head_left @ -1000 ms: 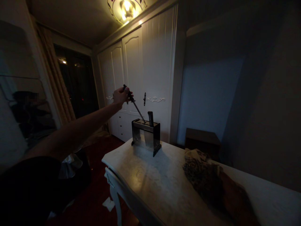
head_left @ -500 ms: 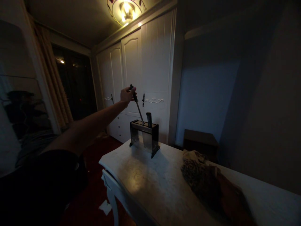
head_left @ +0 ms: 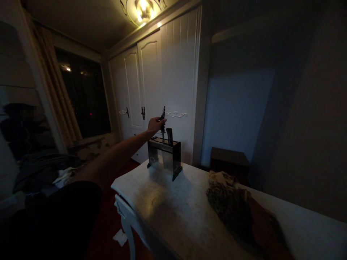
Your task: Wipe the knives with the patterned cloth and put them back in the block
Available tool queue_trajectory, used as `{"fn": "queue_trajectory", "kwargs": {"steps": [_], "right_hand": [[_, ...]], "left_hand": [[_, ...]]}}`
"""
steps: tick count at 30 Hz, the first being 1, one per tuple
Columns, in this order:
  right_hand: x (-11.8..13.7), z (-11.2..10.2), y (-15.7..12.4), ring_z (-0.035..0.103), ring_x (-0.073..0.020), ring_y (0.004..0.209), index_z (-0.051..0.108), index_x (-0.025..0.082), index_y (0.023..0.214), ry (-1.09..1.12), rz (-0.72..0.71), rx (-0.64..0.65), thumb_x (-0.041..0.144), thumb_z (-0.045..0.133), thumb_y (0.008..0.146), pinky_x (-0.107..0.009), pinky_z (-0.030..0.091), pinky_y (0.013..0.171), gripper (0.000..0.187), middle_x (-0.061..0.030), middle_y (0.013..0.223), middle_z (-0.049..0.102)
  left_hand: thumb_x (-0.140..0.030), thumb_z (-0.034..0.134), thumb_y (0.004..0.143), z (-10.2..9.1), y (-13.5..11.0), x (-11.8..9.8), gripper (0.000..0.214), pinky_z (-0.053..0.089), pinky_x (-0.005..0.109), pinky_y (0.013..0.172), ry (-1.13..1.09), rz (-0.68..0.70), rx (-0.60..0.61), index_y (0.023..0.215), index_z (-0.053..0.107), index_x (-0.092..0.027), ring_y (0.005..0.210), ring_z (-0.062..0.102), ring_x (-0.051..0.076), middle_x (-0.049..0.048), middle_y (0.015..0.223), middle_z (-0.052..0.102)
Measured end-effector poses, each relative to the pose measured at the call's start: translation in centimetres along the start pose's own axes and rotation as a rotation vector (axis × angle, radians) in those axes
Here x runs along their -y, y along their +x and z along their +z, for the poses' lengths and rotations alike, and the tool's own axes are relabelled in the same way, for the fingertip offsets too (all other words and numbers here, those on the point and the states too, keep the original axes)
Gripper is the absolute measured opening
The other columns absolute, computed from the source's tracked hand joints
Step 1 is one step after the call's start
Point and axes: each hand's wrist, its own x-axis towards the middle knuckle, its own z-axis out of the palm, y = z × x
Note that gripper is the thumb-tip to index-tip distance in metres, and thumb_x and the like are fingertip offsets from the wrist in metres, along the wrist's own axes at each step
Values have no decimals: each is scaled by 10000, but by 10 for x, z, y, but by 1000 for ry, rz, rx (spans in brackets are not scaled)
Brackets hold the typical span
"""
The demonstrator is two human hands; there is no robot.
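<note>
My left hand (head_left: 156, 124) reaches out over the table, fingers closed around the black handle of a honing steel (head_left: 163, 136). The steel stands nearly upright, its lower shaft inside the knife block (head_left: 177, 155) and a short metal length showing above the top. Right beside it, a knife with a black handle (head_left: 169, 136) sits in the same block. The block has dark end panels, feet and a see-through front, with a broad pale blade visible within. My right hand is out of view.
The block stands at the far end of a white table (head_left: 187, 213). A leopard-print cloth bundle with a brown part (head_left: 230, 202) lies on the table's right. Behind are a white wardrobe (head_left: 179, 79) and a dark low cabinet (head_left: 230, 159). White paper (head_left: 120, 237) lies on the red floor.
My left hand has moved down and right with the honing steel. The steel has gone from slanted to nearly upright, and most of its shaft has sunk into the block.
</note>
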Motion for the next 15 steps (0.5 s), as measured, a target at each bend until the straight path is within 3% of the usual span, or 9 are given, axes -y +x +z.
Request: {"fn": "queue_trajectory", "kwargs": {"steps": [7,15], "right_hand": [[-5,-4,6,531,-322,1244,697,184,921,0,-48,5,529,743,580,-415,438,1059,488,-86,993,733],[-6,-2,3,517,-318,1258,680,183,1061,5,-76,23,458,720,620,-413,445,1055,522,-64,1042,725]], "left_hand": [[-418,723,703,3,-18,43,329,508,250,550,49,-29,1,808,661,-113,563,610,139,34,645,644],[-463,679,742,5,-19,51,387,526,260,576,64,-31,-4,888,643,-107,602,632,143,65,743,677]]}}
